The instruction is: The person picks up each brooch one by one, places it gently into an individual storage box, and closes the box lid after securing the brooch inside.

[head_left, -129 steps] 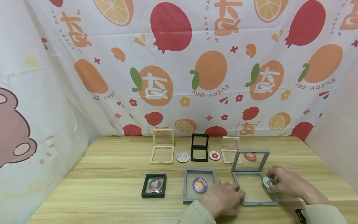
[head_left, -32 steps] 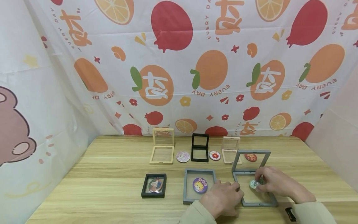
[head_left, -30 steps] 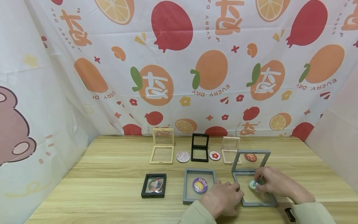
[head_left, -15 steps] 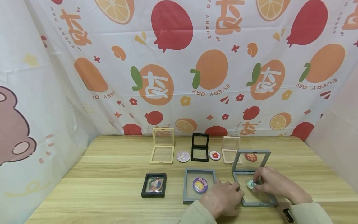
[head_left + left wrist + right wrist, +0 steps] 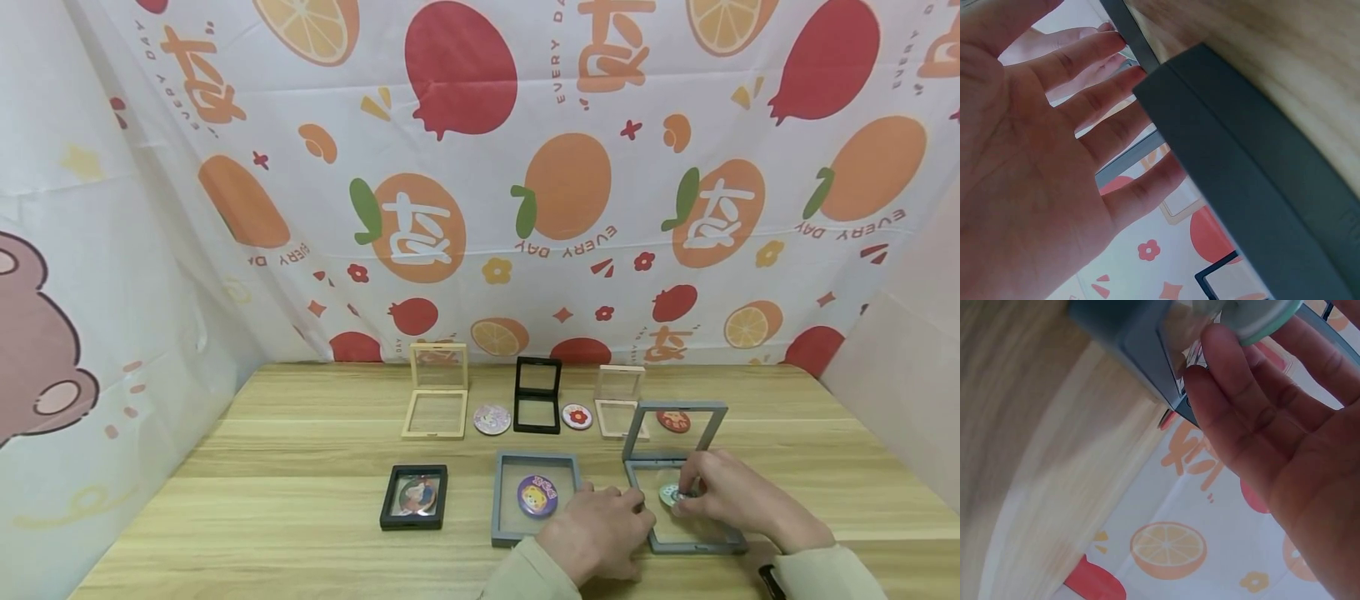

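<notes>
My right hand (image 5: 738,496) pinches a round green badge (image 5: 669,495) low over the bottom half of an open grey display frame (image 5: 697,548). Its fingers partly cover the badge; in the right wrist view the badge's pale back (image 5: 1263,315) shows at the fingertips. The frame's clear lid (image 5: 682,407) stands up behind. Between the two grey frames rests my left hand (image 5: 598,533), fingertips at the open frame's left edge. The left wrist view shows its fingers (image 5: 1091,106) extended beside a dark grey frame edge (image 5: 1229,156). To its left, a purple badge (image 5: 537,497) lies in another grey frame (image 5: 495,500).
A small black frame (image 5: 385,504) holding a round badge sits farther left. Along the back stand open frames, one yellowish (image 5: 414,417), one black (image 5: 537,431) and one cream (image 5: 597,417), with a lilac badge (image 5: 492,420), a flower badge (image 5: 577,417) and a red badge (image 5: 673,421).
My right hand has carried the green badge leftward from the open frame's right edge to over its middle, then slightly farther left. The left hand has stayed put.
</notes>
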Tool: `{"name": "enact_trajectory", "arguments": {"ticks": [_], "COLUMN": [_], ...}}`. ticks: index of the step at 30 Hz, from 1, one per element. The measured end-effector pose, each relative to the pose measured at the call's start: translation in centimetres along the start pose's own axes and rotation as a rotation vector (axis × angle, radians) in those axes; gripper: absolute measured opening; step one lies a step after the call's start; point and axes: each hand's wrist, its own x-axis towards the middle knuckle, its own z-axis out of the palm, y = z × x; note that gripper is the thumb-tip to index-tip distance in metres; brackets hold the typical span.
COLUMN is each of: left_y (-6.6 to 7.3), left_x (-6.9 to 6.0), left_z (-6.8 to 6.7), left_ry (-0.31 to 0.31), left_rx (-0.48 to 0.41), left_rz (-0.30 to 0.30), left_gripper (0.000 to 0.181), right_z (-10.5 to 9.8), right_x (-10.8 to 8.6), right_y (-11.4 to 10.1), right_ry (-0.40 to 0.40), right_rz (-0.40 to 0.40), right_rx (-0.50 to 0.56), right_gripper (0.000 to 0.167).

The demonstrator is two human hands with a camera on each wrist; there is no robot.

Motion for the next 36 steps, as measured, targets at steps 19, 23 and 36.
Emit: {"name": "enact_trajectory", "arguments": {"ticks": [19,23,36], "left_y": [0.25,0.23,0.21], "left_x": [-0.13,-0.12,-0.13], "left_z": [-0.1,-0.1,0.01], "left_ry": [0.01,0.013,0.009], "left_rx": [0.012,0.01,0.014], "left_rz": [-0.004,-0.005,-0.012], "left_gripper": [0.054,0.053,0.051], "right_z": [0.91,1.03,0.99], "right_x": [-0.25,-0.25,-0.53], "right_y": [0.18,0.17,0.56], "right_ry": [0.062,0.058,0.021], "right_rz": [-0.024,-0.016,-0.057], "right_rx": [-0.078,-0.073,-0.029], "right_gripper": [0.024,0.024,0.021]}}
